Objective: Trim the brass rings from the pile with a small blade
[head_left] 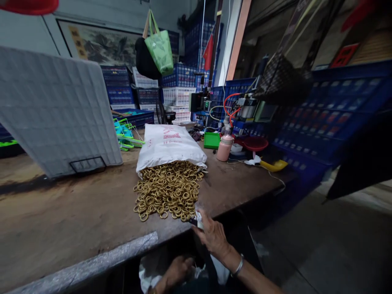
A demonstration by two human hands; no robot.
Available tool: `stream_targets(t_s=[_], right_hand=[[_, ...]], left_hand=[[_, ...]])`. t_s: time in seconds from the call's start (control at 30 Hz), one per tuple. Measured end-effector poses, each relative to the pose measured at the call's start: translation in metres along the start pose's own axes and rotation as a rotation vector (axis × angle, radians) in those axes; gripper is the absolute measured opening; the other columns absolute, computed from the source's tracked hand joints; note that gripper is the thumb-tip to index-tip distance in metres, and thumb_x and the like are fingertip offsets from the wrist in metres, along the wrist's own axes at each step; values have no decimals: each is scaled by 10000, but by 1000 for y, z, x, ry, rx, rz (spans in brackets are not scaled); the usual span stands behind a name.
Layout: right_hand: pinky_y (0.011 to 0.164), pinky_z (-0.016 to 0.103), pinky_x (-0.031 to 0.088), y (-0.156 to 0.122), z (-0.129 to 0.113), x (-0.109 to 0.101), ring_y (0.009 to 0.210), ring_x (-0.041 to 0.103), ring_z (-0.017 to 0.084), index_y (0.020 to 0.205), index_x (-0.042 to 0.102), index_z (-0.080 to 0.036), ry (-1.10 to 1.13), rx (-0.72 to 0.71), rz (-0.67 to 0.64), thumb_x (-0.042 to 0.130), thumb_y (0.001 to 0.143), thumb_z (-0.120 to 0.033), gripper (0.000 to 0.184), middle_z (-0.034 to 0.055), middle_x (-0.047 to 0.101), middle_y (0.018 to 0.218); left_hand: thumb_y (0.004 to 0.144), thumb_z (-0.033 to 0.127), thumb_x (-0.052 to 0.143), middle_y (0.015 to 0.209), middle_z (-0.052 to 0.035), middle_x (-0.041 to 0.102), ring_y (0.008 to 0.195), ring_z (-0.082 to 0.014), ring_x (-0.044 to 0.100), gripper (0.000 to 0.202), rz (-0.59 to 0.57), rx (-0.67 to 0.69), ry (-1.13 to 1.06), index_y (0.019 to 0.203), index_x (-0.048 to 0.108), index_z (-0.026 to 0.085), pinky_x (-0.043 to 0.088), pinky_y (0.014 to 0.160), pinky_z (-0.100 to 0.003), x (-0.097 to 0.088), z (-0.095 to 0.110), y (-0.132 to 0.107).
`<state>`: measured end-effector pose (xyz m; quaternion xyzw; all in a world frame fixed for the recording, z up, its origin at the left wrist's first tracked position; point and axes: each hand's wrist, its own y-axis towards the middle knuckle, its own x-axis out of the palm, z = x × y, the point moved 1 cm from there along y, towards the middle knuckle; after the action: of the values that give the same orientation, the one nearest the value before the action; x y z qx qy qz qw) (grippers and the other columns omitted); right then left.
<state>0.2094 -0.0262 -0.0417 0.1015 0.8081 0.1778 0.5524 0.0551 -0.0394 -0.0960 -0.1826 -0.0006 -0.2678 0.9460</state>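
Observation:
Many gold-coloured rings [168, 192] spill in a pile from the mouth of a white woven sack [171, 143] lying on the brown table. At the table's front edge, just right of the pile, my right hand [214, 237] is closed around a small white-and-dark object [199, 220], mostly covered by the fingers. A metal bangle is on that wrist. Below the edge, my left hand [180, 268] has curled fingers over a whitish plastic bag [148, 271]. Dimness and blur hide what those fingers hold, if anything.
A grey-white ribbed panel [61, 110] stands at left beside green and blue plastic pieces [125, 132]. On the right are a pink bottle [225, 148], a green tray [212, 140] and a yellow object [274, 165]. Stacked blue crates [333, 110] stand beyond the table's right side.

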Motion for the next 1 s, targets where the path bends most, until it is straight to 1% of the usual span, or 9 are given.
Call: stream_targets(t_s=[0.13, 0.27, 0.37, 0.47, 0.53, 0.63, 0.8, 0.9, 1.0], right_hand=[[726, 330, 408, 13, 1, 23, 852, 592, 232, 1272, 343, -152, -153, -40, 6, 479, 821, -381, 524, 144, 570, 1128], [726, 341, 395, 25, -3, 31, 842, 588, 240, 1236, 400, -182, -190, -39, -17, 458, 830, -409, 468, 142, 578, 1121], [722, 330, 384, 41, -7, 29, 844, 586, 237, 1221, 410, -187, -172, -18, -82, 494, 817, -365, 449, 133, 588, 1098], [688, 285, 368, 61, -12, 25, 833, 589, 209, 1182, 426, -191, -103, -1, -182, 522, 800, -301, 409, 105, 607, 1051], [658, 252, 348, 75, -14, 22, 822, 587, 184, 1110, 460, -209, -49, 25, -224, 522, 789, -264, 331, 70, 625, 991], [573, 223, 306, 93, -14, 20, 721, 582, 152, 963, 497, -210, 21, 55, -266, 502, 780, -252, 188, 24, 636, 810], [511, 201, 252, 117, -6, 25, 567, 484, 103, 795, 517, -193, 193, 148, -190, 467, 776, -267, 91, -16, 557, 635], [479, 194, 226, 125, -1, 28, 491, 374, 81, 626, 486, -180, 340, 201, -151, 448, 760, -251, 156, -47, 442, 523], [466, 194, 218, 126, 4, 28, 470, 321, 77, 560, 452, -177, 401, 199, -147, 410, 772, -251, 228, -58, 375, 484]], left_hand=[[550, 347, 692, 565, 2, 538, 695, -209, 536, 192, 91, 71, 64, 530, 571, 199, 428, 633, -287, -4, 2, -5], [573, 338, 668, 708, -38, 590, 760, -225, 533, 167, 217, 198, 120, 681, 614, 222, 436, 679, -297, -15, 19, -11], [637, 358, 617, 632, -29, 557, 628, -184, 521, 195, 190, 215, 79, 756, 596, 206, 437, 541, -264, -15, 42, -9], [679, 392, 561, 578, -9, 534, 495, -136, 501, 262, 117, 97, -56, 836, 544, 183, 363, 379, -201, -11, 66, 0], [653, 429, 576, 625, -11, 549, 455, -124, 514, 346, 113, 29, -139, 883, 515, 177, 336, 324, -184, -11, 80, 9], [605, 445, 617, 664, -6, 543, 470, -125, 551, 400, 163, 48, -186, 866, 507, 163, 368, 324, -186, -17, 98, 25], [631, 386, 620, 714, -25, 568, 542, -114, 566, 338, 266, 108, -194, 835, 531, 132, 408, 378, -176, -34, 117, 49], [654, 380, 603, 651, -19, 574, 507, -105, 545, 330, 351, 134, -152, 842, 534, 118, 411, 396, -182, -38, 121, 54], [677, 398, 576, 619, -6, 584, 416, -80, 506, 336, 404, 154, -123, 864, 535, 122, 397, 390, -185, -36, 119, 52]])
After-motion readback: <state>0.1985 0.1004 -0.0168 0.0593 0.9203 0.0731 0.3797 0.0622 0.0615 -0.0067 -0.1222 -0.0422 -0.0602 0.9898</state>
